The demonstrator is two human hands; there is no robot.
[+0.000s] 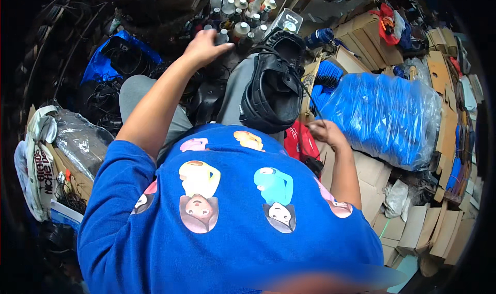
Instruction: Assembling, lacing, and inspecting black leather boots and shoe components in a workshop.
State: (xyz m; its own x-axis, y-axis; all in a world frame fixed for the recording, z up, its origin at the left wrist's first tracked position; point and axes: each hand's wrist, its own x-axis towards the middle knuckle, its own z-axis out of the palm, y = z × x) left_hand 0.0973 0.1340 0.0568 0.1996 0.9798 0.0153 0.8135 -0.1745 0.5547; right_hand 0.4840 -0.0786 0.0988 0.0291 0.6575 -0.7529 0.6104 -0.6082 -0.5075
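Observation:
On my grey-trousered knee rests a black shoe (272, 95), its opening facing up. Another black shoe (288, 45) lies just beyond it, partly covered. A thin black cord (311, 99) runs from the shoes down to my right hand (329, 133), whose fingers are pinched around it. My left hand (207, 49) is raised left of the shoes, beside a cluster of bottles (240, 29). Its thumb points right, apart from the fingers, and nothing shows in it.
To the right is a large plastic-wrapped blue bundle (382, 118) among cardboard boxes (369, 38). A red bag (302, 140) lies below the shoes. Blue sheeting (98, 61) and tangled black cords (106, 100) lie left; a white sack (39, 165) stands lower left.

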